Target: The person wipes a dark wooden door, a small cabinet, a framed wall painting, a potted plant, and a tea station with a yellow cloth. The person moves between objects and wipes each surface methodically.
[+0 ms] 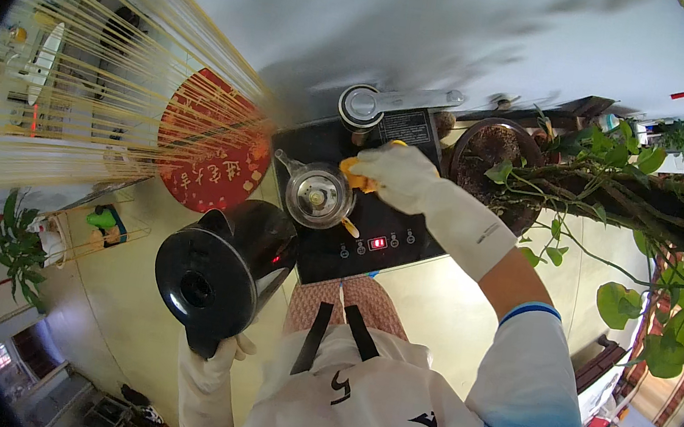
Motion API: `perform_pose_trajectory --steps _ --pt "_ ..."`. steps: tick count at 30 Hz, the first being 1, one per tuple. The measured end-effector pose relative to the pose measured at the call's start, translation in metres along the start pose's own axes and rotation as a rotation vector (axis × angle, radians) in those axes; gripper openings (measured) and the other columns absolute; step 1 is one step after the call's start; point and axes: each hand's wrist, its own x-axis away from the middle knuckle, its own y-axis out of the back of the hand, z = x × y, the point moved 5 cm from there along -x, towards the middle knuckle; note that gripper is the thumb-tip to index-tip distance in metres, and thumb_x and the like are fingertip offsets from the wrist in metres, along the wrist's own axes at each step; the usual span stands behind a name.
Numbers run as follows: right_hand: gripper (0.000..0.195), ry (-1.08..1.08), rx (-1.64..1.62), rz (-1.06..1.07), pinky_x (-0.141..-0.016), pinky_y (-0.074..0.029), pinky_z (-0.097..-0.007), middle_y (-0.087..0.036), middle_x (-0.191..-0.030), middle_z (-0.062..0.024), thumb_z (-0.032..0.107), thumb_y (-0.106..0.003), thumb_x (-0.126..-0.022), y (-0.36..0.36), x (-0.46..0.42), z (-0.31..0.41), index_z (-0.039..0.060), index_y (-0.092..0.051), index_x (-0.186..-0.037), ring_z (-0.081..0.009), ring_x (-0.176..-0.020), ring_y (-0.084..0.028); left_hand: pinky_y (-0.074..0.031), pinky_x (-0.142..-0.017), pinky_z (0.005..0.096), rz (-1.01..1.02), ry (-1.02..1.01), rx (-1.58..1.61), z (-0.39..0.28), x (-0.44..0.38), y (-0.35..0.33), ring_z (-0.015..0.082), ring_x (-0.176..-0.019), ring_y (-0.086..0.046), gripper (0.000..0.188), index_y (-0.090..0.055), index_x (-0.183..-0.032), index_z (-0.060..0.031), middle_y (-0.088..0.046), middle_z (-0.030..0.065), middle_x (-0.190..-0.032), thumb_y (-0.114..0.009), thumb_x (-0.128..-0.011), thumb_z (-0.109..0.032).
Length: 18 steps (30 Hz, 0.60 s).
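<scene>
My left hand [216, 352], in a white rubber glove, is closed around the handle of a black electric kettle [206, 280] lifted off to the left of the black cooktop [324, 256]. In a matching glove, my right hand [395, 175] holds a bunched yellow-orange cloth [360, 176] over the cooktop, right beside a glass teapot [316, 197] with a metal strainer. A white-tipped yellow object [350, 227] lies at the teapot's lower right. Red digits glow on the cooktop's panel.
Behind the cooktop, against the wall, stands a round dispenser with a clear arm [361, 106]. To the right are a brown plant pot [492, 213] and a trunk with trailing vines [626, 197]. At left hang string curtains [144, 48] before a red round mat [215, 147].
</scene>
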Motion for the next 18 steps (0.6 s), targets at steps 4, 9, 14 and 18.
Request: perform_pose_trajectory --steps 4,9,14,18 --pt "0.035 -0.651 -0.645 -0.004 -0.106 -0.054 -0.0396 -0.069 -0.138 -0.009 0.015 -0.068 -0.093 -0.045 0.022 -0.006 0.0141 -0.076 -0.127 -0.0288 -0.129 -0.065 -0.052 -0.064 0.0301 -0.027 -0.015 0.001 -0.007 -0.001 -0.003 0.0174 -0.069 -0.069 0.047 -0.06 -0.137 0.0044 -0.077 0.0204 -0.109 -0.061 -0.095 -0.016" --pt "0.023 -0.259 0.23 0.413 -0.094 -0.06 -0.04 -0.077 -0.118 -0.0066 0.01 -0.071 -0.087 -0.039 0.086 -0.023 0.0134 -0.082 -0.107 -0.0297 -0.116 -0.072 -0.054 -0.064 0.0313 -0.03 0.044 -0.034 -0.008 -0.008 -0.006 0.0175 -0.067 -0.069 0.043 -0.064 -0.131 0.0055 -0.077 0.0209 -0.104 -0.062 -0.096 -0.02" --pt "0.033 -0.36 0.004 -0.102 -0.092 -0.059 -0.0435 -0.076 -0.115 -0.0116 0.008 -0.067 -0.09 0.014 0.076 -0.088 0.0174 -0.078 -0.119 -0.034 -0.107 -0.073 -0.054 -0.063 0.031 -0.011 0.021 -0.031 0.002 -0.006 -0.004 0.0162 -0.065 -0.068 0.038 -0.067 -0.125 0.0049 -0.077 0.0193 -0.102 -0.061 -0.099 -0.022" --pt "0.041 -0.2 0.118 -0.028 -0.095 -0.058 -0.0418 -0.075 -0.114 -0.0093 0.002 -0.064 -0.089 0.018 0.004 -0.055 0.02 -0.076 -0.124 -0.0331 -0.108 -0.071 -0.052 -0.06 0.0284 -0.004 0.119 -0.096 -0.012 -0.013 -0.012 0.0161 -0.065 -0.068 0.039 -0.068 -0.123 0.0046 -0.077 0.0185 -0.103 -0.063 -0.097 -0.024"
